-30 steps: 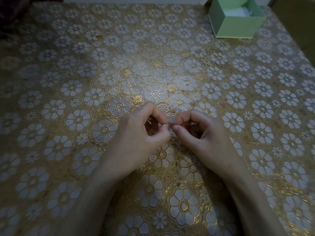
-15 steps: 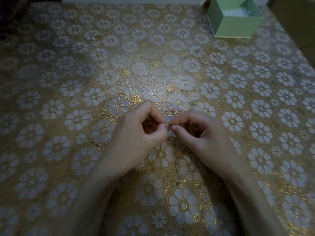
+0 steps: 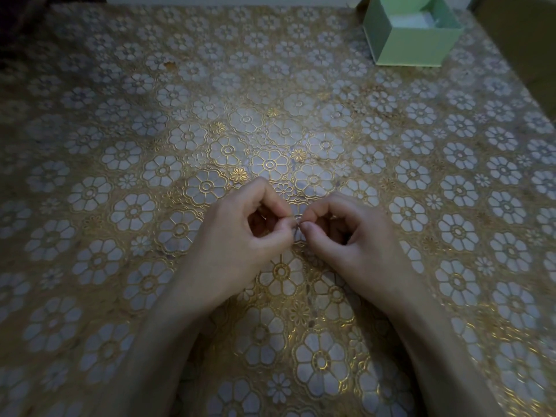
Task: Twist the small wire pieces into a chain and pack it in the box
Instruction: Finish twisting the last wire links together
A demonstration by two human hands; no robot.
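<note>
While lit dimly from above: floral gold-and-white tablecloth noted across whole work surface. Left hand low at centre, thumb and forefinger curled and pinching small wire piece, remaining fingers tucked under palm. Wire piece held between both hands just above cloth, thin and only partly visible; exact shape not determinable, and number of linked pieces not determinable. Right hand immediately beside left, fingertips nearly touching, thumb and forefinger pinching opposite end of same wire piece, other fingers curled. Both forearms entering from bottom edge. Open pale green box at far right corner of table, well apart from hands, white lining inside.
</note>
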